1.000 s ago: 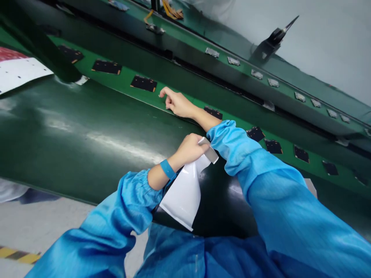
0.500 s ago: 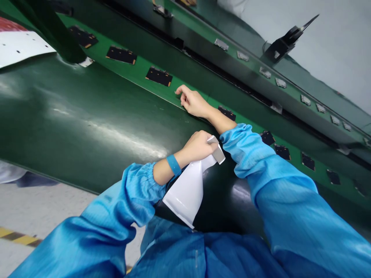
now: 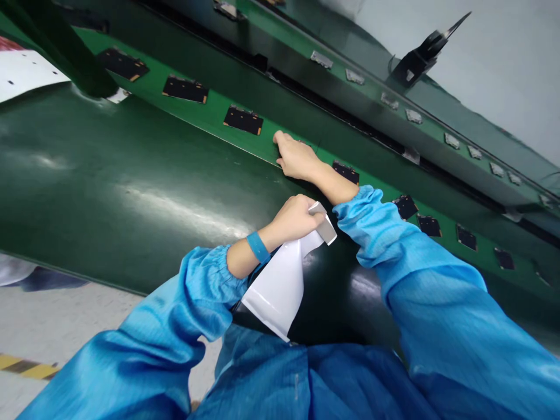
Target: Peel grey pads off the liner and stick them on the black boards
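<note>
My left hand [image 3: 297, 219], wearing a blue wrist strap [image 3: 258, 247], is closed on a white strip of glossy paper [image 3: 280, 286]. The strip hangs down toward my lap, and its folded grey end [image 3: 324, 224] sticks out past the thumb. Over the green belt [image 3: 214, 128] my right hand [image 3: 295, 154] points down with bent fingers. Its fingertips are partly hidden, so what they pinch or press does not show. Just behind that hand a sliver of a dark board [image 3: 305, 143] is visible. Black circuit boards [image 3: 243, 119] with orange corners lie on the belt to either side.
The dark green bench [image 3: 109, 169] spans the front. A green post [image 3: 74, 52] rises at the left beside a white sheet [image 3: 26, 76]. Beyond the belt, a raised ledge carries several small silvery parts [image 3: 354, 76]. A black device [image 3: 415, 61] stands at the back right.
The circuit boards have shifted right along the belt. My right hand's fingers have dipped toward the belt and a board now shows behind them. My left hand keeps hold of the strip; the view has shifted slightly.
</note>
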`<state>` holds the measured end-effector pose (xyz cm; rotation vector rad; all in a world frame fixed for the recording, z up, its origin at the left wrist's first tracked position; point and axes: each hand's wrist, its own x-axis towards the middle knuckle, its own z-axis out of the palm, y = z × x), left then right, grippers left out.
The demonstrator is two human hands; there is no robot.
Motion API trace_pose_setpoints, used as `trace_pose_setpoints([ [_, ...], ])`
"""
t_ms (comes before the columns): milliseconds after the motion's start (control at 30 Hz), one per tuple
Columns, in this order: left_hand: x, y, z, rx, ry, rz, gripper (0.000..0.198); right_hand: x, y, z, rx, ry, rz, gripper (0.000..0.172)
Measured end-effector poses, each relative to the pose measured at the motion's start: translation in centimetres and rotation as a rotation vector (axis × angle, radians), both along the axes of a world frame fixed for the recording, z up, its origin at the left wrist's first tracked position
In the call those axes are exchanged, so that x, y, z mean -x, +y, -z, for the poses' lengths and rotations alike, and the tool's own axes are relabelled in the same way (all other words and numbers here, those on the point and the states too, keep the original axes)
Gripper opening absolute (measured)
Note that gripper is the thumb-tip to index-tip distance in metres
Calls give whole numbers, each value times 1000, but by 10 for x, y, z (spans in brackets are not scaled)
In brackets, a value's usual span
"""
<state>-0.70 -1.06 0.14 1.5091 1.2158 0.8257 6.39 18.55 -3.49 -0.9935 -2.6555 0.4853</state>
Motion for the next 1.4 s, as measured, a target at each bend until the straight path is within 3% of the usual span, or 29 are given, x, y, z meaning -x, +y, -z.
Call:
trace_pose_setpoints([
  [133,-2,-3,-2,3,-40,13,21,-18,26,-6,72,57,116,61],
  [200,-3,-3,-2,-3,-41,21,20,-16,36,-14,141,116,129,56],
  [367,-5,-4,-2,-18,-21,39,22,45,36,-31,327,185,65,18],
  [500,-1,-4,-6,-11,-35,52,24,99,33,-34,327,152,35,19],
  [600,0,-5,-8,-7,-15,46,32,116,36,-33,320,116,23,20],
  [1133,-2,-7,-9,-67,-45,68,30,93,47,-18,307,50,86,16],
  [1400,-1,-8,-9,-48,-62,77,29,81,29,-34,257,-59,143,21],
])
